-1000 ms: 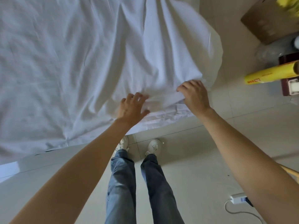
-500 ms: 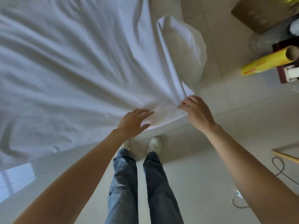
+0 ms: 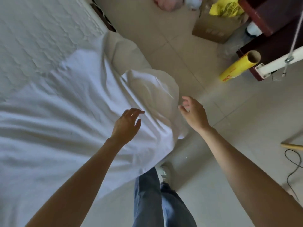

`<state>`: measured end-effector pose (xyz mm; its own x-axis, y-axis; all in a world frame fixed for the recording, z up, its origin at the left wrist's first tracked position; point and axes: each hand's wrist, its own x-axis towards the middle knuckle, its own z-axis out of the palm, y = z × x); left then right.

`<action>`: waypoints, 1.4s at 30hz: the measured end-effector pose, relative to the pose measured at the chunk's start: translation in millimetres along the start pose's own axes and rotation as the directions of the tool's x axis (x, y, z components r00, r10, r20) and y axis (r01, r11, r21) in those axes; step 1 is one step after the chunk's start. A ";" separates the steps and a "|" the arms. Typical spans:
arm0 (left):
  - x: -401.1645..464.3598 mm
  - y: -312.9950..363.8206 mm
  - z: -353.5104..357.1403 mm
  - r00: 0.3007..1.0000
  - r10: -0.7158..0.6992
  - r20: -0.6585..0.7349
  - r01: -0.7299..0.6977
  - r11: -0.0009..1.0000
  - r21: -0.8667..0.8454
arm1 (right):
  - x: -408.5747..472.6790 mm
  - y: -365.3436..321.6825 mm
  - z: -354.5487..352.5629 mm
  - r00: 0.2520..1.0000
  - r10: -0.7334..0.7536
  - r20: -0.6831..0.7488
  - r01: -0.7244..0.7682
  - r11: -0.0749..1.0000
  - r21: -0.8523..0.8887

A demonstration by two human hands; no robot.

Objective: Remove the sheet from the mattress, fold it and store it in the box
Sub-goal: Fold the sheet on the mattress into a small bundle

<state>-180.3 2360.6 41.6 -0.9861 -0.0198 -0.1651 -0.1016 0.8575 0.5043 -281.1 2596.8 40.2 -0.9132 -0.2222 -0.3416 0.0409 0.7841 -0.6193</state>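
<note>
Now released | left hand, right hand off sheet

No text can be read with any certainty. The yellow roll leaning by the dark cabinet carries a small red label near its lower end, but its characters are too small and blurred to make out. The cardboard box on the floor shows faint printed marks low on its front face, and the yellow bag inside it bears a darker printed pattern; neither resolves into legible letters or numbers.
</note>
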 end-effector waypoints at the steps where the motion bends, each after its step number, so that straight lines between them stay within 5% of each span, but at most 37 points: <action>1: 16.9 -3.2 -1.9 1.000 0.028 -0.012 -0.028 0.999 0.018 | 11.1 -0.3 3.5 0.998 0.061 0.010 -0.061 0.998 0.022; 6: 100.9 -36.2 1.9 0.996 0.059 -0.074 -0.041 0.974 0.222 | 59.1 -1.0 42.8 0.960 0.251 0.127 -0.255 0.967 0.015; 11: 150.9 -72.0 6.5 1.000 -0.014 0.024 0.006 0.949 0.315 | 94.3 -3.1 88.2 0.843 0.445 0.302 -0.476 0.878 0.037; 14: 166.0 -83.1 3.1 0.994 -0.087 0.059 0.066 0.955 0.289 | 105.3 -8.6 92.7 0.877 0.437 0.198 -0.458 0.886 0.071; 18: 181.3 -76.5 -13.1 0.996 0.087 -0.001 -0.084 0.960 0.268 | 104.6 -22.5 74.4 0.962 0.252 -0.106 -0.256 0.966 -0.028; 24: 213.8 -5.9 -25.0 0.911 0.391 -0.129 -0.364 0.911 0.192 | 80.7 -17.2 -0.9 0.881 0.059 -0.469 -0.197 0.948 -0.250; 28: 236.6 59.3 -9.4 0.848 0.507 -0.155 -0.491 0.861 0.132 | 58.1 7.8 -52.5 0.845 0.104 -0.524 -0.325 0.878 -0.350; 31: 236.6 82.3 14.4 0.845 0.534 0.033 -0.534 0.840 0.095 | 42.0 35.0 -54.4 0.869 0.215 -0.446 -0.414 0.810 -0.416; 34: 231.0 78.8 34.3 0.836 0.300 0.459 -0.407 0.900 0.154 | 32.0 57.4 -41.5 0.831 0.518 -0.201 -0.544 0.685 -0.485; 36: 227.5 65.2 43.1 0.791 0.148 0.594 -0.390 0.870 0.302 | 29.4 67.9 -29.6 0.811 0.566 -0.146 -0.561 0.683 -0.467; 39: 221.6 37.9 44.0 0.781 0.121 0.612 -0.418 0.830 0.370 | 40.2 61.6 -15.3 0.900 0.394 -0.187 -0.436 0.831 -0.346; 42: 219.9 13.4 32.7 0.860 0.176 0.479 -0.334 0.904 0.267 | 61.6 42.7 -7.0 0.956 0.201 -0.215 -0.258 0.925 -0.280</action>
<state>-394.2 2384.6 -15.6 -0.8027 0.3804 -0.4593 0.2725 0.9190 0.2849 -338.4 2620.7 -2.4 -0.9516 0.0700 -0.2994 0.1596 0.9447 -0.2863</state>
